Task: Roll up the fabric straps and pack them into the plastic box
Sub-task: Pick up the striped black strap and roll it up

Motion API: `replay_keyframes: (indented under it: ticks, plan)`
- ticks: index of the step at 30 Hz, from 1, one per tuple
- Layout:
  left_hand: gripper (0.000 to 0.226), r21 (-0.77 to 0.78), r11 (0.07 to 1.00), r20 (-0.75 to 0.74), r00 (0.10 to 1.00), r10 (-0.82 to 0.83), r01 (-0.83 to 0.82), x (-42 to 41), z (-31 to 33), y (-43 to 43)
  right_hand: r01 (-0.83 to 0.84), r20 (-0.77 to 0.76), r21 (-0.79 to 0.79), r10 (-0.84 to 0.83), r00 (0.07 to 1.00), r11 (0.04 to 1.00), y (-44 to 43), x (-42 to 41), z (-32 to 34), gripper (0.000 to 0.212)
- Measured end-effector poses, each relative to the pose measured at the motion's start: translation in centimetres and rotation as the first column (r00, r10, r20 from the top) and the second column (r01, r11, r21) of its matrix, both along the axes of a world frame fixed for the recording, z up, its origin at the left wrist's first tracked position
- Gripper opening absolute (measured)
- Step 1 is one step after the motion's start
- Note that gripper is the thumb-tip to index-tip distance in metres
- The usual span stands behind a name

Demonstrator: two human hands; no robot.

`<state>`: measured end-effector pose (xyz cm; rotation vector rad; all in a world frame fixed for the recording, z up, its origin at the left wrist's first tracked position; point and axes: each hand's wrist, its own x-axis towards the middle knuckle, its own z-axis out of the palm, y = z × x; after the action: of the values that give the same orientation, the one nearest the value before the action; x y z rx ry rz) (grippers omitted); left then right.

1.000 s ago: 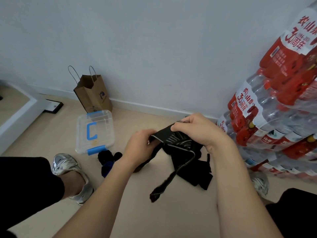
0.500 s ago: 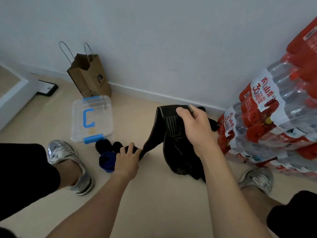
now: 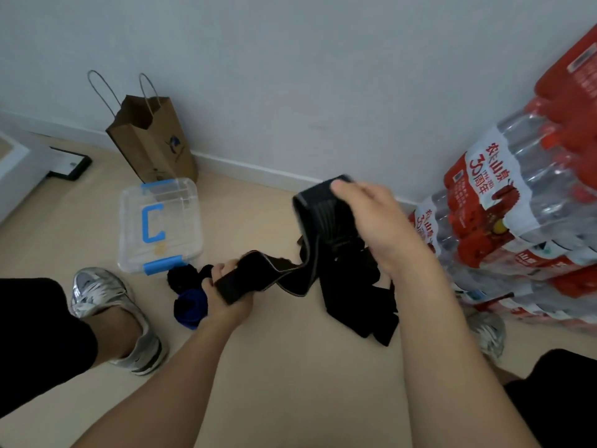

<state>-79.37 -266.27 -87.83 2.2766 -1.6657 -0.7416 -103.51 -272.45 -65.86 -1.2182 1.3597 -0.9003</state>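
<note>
A long black fabric strap point(image 3: 315, 221) with a grey edge is stretched between my hands above the floor. My right hand point(image 3: 371, 221) grips its raised upper end near the wall. My left hand point(image 3: 226, 295) holds the lower end, which is folded over. More black straps point(image 3: 358, 305) lie in a loose pile under the right hand. A rolled blue strap point(image 3: 190, 307) and a rolled black one point(image 3: 182, 276) sit on the floor beside my left hand. The clear plastic box point(image 3: 129, 221) with a blue handle and clips stands closed to the left.
A brown paper bag point(image 3: 155, 147) stands against the wall behind the box. Stacked packs of water bottles point(image 3: 517, 221) fill the right side. My silver shoes point(image 3: 106, 305) rest on the beige floor at both sides. A black-framed object point(image 3: 69, 163) lies far left.
My left hand has taken hold of the strap's lower end and folded it over. My right hand has shifted right, still holding the upper end high. The view moved closer.
</note>
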Motion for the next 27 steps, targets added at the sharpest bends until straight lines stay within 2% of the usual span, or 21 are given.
replay_keyframes:
  ticks: [2, 3, 4, 6, 7, 9, 11, 14, 15, 17, 19, 22, 23, 25, 27]
  plan:
    - [0.022, -0.096, 0.989, -0.231, 0.969, 0.087, -0.112, 0.0, 3.3, -1.6, -0.077, -0.019, 0.014, 0.077, 0.997, 0.997, 0.7, 0.8, 0.2, 0.037]
    - [0.022, -0.068, 0.980, -0.408, 0.901, 0.145, -0.188, 0.1, 5.2, -2.1, -0.110, -0.046, 0.012, 0.111, 0.993, 0.994, 1.1, 1.1, 0.5, 0.042]
    - [0.028, 0.001, 0.967, -0.577, 0.790, 0.208, -0.254, 0.0, 7.1, -2.5, -0.151, -0.074, 0.012, 0.151, 0.986, 0.988, 1.4, 1.3, 0.9, 0.045]
    - [0.038, 0.134, 0.948, -0.801, 0.532, 0.274, -0.288, -0.2, 10.8, -2.6, -0.227, -0.104, 0.016, 0.227, 0.968, 0.974, 2.0, 1.5, 2.0, 0.044]
    - [0.040, 0.146, 0.957, -0.860, 0.447, 0.247, -0.249, -0.6, 12.6, -2.3, -0.264, -0.105, 0.019, 0.264, 0.959, 0.964, 2.3, 1.5, 2.7, 0.047]
    - [0.044, 0.037, 0.993, -0.911, 0.404, 0.080, -0.113, -1.7, 16.3, -1.5, -0.341, -0.106, 0.039, 0.344, 0.933, 0.939, 2.9, 1.4, 4.2, 0.050]
    - [0.044, -0.061, 0.998, -0.930, 0.362, -0.062, 0.013, -2.7, 19.7, -1.1, -0.414, -0.123, 0.039, 0.416, 0.901, 0.909, 3.4, 1.2, 5.7, 0.038]
    - [0.044, -0.116, 0.971, -0.968, 0.197, -0.158, 0.209, -3.4, 24.0, -1.1, -0.462, -0.292, -0.006, 0.440, 0.849, 0.887, 3.7, 0.7, 7.7, 0.022]
    - [0.045, -0.147, 0.944, -0.959, 0.193, -0.210, 0.294, -3.4, 25.0, -1.0, -0.481, -0.366, -0.014, 0.443, 0.818, 0.877, 3.8, 0.5, 8.4, 0.021]
    - [0.043, -0.207, 0.900, -0.892, 0.304, -0.335, 0.384, -3.3, 26.4, -0.7, -0.498, -0.487, -0.009, 0.431, 0.760, 0.867, 3.9, 0.0, 9.6, 0.029]
    - [0.040, -0.247, 0.883, -0.802, 0.428, -0.418, 0.399, -3.2, 27.3, -0.2, -0.473, -0.594, 0.029, 0.396, 0.700, 0.881, 3.9, -0.6, 10.6, 0.038]
    - [0.042, -0.202, 0.845, -0.703, 0.527, -0.478, 0.496, -3.4, 28.6, 0.5, -0.471, -0.709, 0.091, 0.389, 0.588, 0.878, 4.1, -1.4, 11.7, 0.041]
    - [0.041, -0.156, 0.823, -0.678, 0.546, -0.491, 0.546, -3.6, 29.1, 0.7, -0.481, -0.731, 0.063, 0.368, 0.575, 0.875, 4.1, -1.6, 11.9, 0.040]
    - [0.027, -0.058, 0.761, -0.652, 0.553, -0.519, 0.646, -4.3, 29.8, 1.1, -0.475, -0.760, -0.094, 0.246, 0.602, 0.875, 4.2, -1.7, 11.8, 0.038]
    - [0.012, -0.024, 0.747, -0.625, 0.573, -0.530, 0.664, -5.1, 30.1, 1.2, -0.465, -0.768, -0.184, 0.168, 0.617, 0.866, 4.5, -1.8, 11.8, 0.038]
